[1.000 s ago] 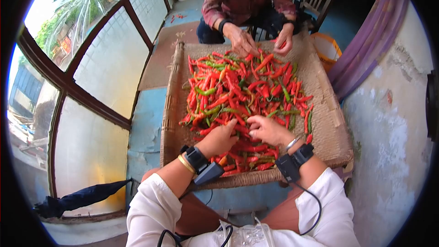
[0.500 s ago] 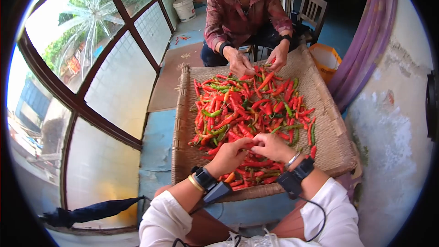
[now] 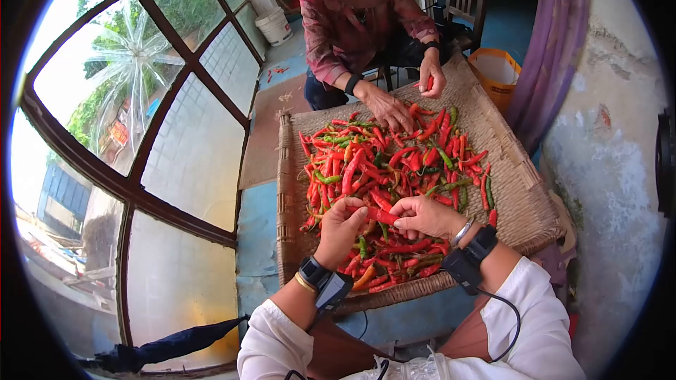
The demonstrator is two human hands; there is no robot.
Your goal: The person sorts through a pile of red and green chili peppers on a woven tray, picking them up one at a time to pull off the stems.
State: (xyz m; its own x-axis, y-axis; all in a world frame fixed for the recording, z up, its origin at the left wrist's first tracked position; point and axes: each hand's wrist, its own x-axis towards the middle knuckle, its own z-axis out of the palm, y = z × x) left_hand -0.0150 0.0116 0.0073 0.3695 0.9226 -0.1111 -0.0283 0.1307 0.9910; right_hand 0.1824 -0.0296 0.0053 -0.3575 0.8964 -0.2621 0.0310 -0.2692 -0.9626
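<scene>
Over the near half of a woven tray (image 3: 524, 214), my left hand (image 3: 339, 231) and my right hand (image 3: 433, 218) face each other. A red chili pepper (image 3: 381, 216) lies level between them. My left fingers pinch its left end, and my right thumb and fingers close on its right end. Below both hands spreads a heap of red chili peppers (image 3: 359, 169), with some green ones such as a green chili pepper (image 3: 326, 177) among them. Whether the held pepper still has its stem is hidden by my fingers.
Across the tray a person (image 3: 352, 42) reaches one hand into the heap and holds a red pepper in the other. An orange bucket (image 3: 496, 74) and a chair (image 3: 466, 3) stand beyond. Windows line the left; a dark folded umbrella (image 3: 176, 341) lies below them.
My hands have moved slightly apart, so more of the red chili pepper shows between them. The other person's hands have separated, one lowering onto the heap. The camera view has shifted a little.
</scene>
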